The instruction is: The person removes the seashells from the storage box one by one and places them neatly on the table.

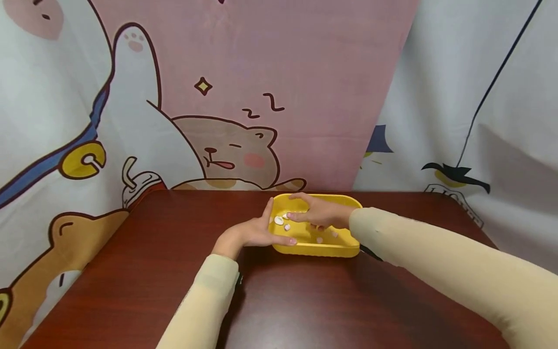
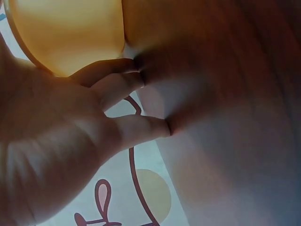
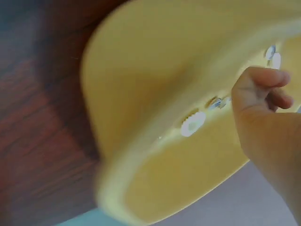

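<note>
Tray (image 1: 316, 250), yellow and probably light, stiff plastic, sits toward the far side of the tabletop (image 1: 287, 300); it could slide, so brace it at the near rim and left end. The left hand (image 1: 253, 232) is there, thumb and fingers spread well apart against it. Small pale pieces (image 1: 319, 240) lie scattered inside; they look hard and nearly weightless. Pinch the toothed piece (image 3: 193, 124) across its ridged edge, since flat faces may slip. The right hand (image 1: 324, 212) reaches in, a fingertip by a white piece (image 1: 279, 220); whether it pinches anything, I cannot tell. Behind hangs a printed cloth (image 1: 327, 87).
</note>
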Tool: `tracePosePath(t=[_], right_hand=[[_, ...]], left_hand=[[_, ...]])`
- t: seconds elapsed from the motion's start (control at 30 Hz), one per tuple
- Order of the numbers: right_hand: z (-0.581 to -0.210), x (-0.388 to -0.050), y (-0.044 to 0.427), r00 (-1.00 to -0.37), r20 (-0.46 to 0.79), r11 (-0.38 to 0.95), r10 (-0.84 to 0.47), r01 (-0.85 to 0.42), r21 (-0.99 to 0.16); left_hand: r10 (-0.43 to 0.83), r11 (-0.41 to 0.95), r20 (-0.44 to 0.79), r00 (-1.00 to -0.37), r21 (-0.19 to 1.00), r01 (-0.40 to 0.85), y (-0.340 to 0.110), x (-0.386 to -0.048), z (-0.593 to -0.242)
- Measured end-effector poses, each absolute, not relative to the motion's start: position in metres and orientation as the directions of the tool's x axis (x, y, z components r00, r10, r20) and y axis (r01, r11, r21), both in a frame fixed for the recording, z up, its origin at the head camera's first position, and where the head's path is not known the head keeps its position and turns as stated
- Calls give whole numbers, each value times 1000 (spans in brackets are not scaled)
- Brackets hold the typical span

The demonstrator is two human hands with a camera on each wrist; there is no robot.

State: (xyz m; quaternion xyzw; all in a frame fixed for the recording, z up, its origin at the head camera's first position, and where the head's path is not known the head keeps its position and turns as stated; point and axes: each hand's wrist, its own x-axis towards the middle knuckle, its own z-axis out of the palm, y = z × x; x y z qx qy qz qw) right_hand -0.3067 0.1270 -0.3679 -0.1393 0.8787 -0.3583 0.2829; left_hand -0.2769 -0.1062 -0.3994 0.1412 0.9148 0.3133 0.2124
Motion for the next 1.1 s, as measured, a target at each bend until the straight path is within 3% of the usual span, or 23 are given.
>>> tracePosePath(t=[0.13,0.43,0.57,0.83,0.97,1.1], right_hand=[[-375,-314,116,-798,-394,701,-457,-50,-711],[-396,-331,107,-877,-75,673,-474,-306,-673],[-395,-331,108,-868,-56,675,-493,-341,-654],[-358,-335,94,-872,47,638,-487,-392,-662],[-363,-345,90,-872,118,578,-476,-411,-705],[-380,-352,89,-865,93,552,-492,-393,-736]], left_hand=[[403,755,-303,-864,644,126,-103,-275,-399],[399,760,-273,-875,632,149,-98,-271,-390],[396,776,-282,-874,612,154,-98,-271,-388],[383,783,-283,-879,605,146,-105,-274,-391],[385,770,-282,-879,623,138,-107,-275,-393],[389,767,-300,-871,630,125,-106,-276,-397]])
